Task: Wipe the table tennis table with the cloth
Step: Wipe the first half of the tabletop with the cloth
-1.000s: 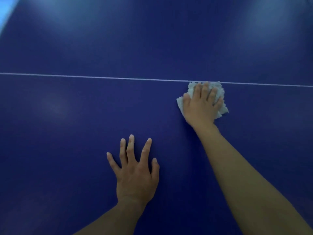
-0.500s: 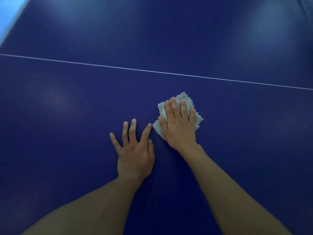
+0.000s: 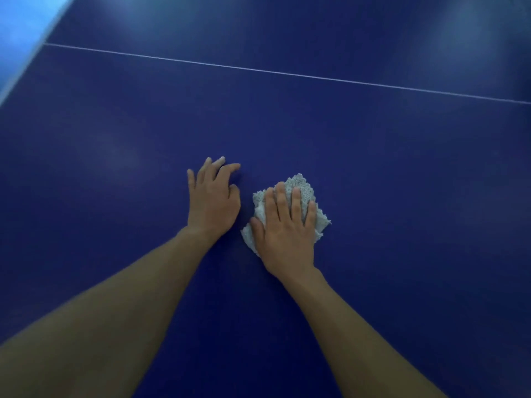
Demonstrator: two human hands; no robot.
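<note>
The dark blue table tennis table [image 3: 373,173] fills the view. A folded grey-white cloth [image 3: 301,188] lies on it near the middle. My right hand [image 3: 287,228] presses flat on the cloth with straight fingers, covering most of it. Just left of the cloth, my left hand [image 3: 212,196] rests on the bare table surface, its fingers slightly bent with the tips touching the table. A small gap separates the two hands.
A thin white line [image 3: 287,71] crosses the table beyond the hands, slanting down to the right. The table's left edge shows at the top left, with a light blue floor [image 3: 20,30] past it.
My right hand has pulled the cloth back from the white line toward me, ending beside my left hand. The left hand's spread fingers have drawn closer together and bent a little.
</note>
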